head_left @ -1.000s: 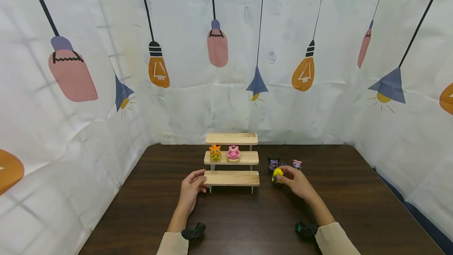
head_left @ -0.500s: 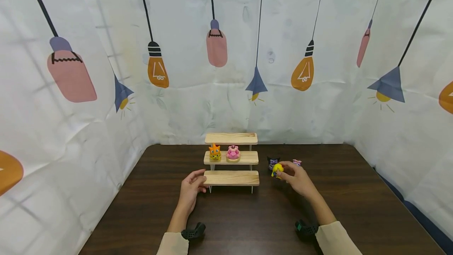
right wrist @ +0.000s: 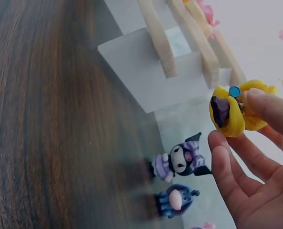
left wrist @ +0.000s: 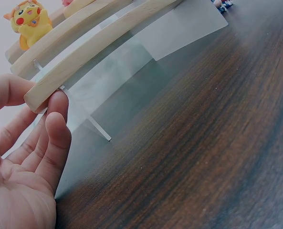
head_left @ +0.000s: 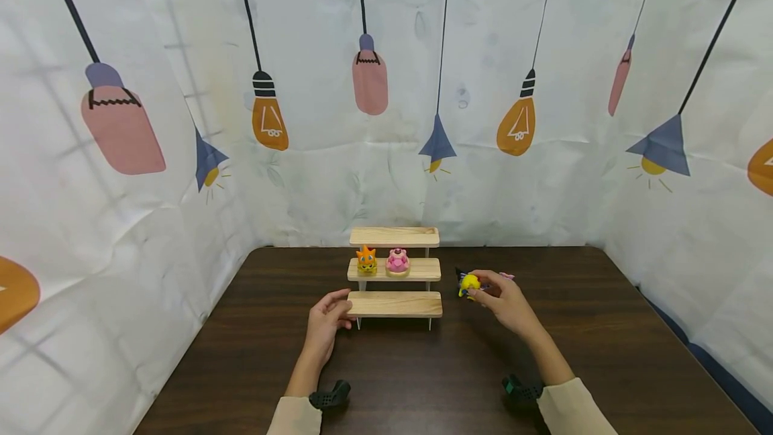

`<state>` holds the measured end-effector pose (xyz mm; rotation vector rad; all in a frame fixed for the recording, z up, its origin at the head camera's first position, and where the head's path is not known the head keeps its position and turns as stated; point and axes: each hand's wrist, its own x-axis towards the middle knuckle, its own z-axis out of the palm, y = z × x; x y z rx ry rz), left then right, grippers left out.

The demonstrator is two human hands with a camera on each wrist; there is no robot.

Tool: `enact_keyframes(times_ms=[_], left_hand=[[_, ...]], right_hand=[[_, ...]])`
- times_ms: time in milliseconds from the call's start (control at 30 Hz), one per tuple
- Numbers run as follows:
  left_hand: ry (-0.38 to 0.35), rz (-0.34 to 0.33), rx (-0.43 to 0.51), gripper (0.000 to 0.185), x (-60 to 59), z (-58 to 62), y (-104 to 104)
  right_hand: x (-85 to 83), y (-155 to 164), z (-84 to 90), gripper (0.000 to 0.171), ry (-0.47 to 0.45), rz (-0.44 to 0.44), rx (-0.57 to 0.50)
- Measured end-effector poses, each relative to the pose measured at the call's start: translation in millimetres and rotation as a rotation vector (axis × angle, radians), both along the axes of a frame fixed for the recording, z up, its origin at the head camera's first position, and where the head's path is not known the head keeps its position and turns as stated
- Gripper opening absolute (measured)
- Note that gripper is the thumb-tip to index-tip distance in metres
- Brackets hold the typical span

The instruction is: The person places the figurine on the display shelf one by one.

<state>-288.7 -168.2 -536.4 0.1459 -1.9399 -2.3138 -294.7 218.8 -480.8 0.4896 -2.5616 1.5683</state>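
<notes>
- Yellow figure (right wrist: 235,121): pinched between the thumb and fingers of the right hand (head_left: 508,304), raised above the table (head_left: 417,374), to the right of the wooden stand (head_left: 395,237).
- It looks light and stiff, probably sturdy; smooth paint could slip, so its rounded sides seem the best hold.
- Left hand (head_left: 324,321): grips the left end of the lowest board (head_left: 395,304), likely enough to steady 3 light tiers.

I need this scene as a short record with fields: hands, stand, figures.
Left hand: holds bottom shelf at its left end
Right hand: pinches yellow figure in the air
Stand: three stepped wooden shelves
Middle shelf: orange-and-yellow figure, pink figure
Table, right of stand: black-and-purple figure, blue figure, pinkish figure mostly hidden
</notes>
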Motion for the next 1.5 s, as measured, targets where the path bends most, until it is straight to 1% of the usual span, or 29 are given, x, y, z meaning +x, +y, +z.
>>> enact_keyframes(times_ms=[333, 467, 667, 867, 967, 1133, 1333, 1500], left_hand=[[0.004, 0.0, 0.0, 0.039, 0.6, -0.8, -1], [0.006, -0.002, 0.005, 0.039, 0.7, -1.0, -1], [0.003, -0.003, 0.003, 0.037, 0.4, -1.2, -1], [0.006, -0.01, -0.001, 0.039, -0.4, -0.7, -1], [0.003, -0.011, -0.001, 0.039, -0.1, -0.7, -1], [0.001, -0.013, -0.001, 0.037, 0.6, -1.1, -2], [0.005, -0.013, 0.005, 0.037, -0.1, -1.9, -2], [0.008, -0.012, -0.002, 0.037, -0.5, -1.9, -2]], right_hand=[[7.2, -13, 12.1, 0.042, 0.026, 0.034, -0.031], [9.7, -19, 15.8, 0.042, 0.018, 0.032, -0.045], [8.8, -30, 20.9, 0.042, 0.01, 0.059, -0.046], [0.7, -41, 29.9, 0.041, 0.05, 0.063, -0.035], [-4.9, -46, 34.4, 0.04, 0.076, 0.05, -0.009], [-14.3, -54, 40.5, 0.04, 0.092, 0.029, 0.017], [-27.3, -64, 40.3, 0.044, 0.107, -0.01, 0.031], [-35.4, -72, 37.8, 0.044, 0.095, -0.043, 0.04]])
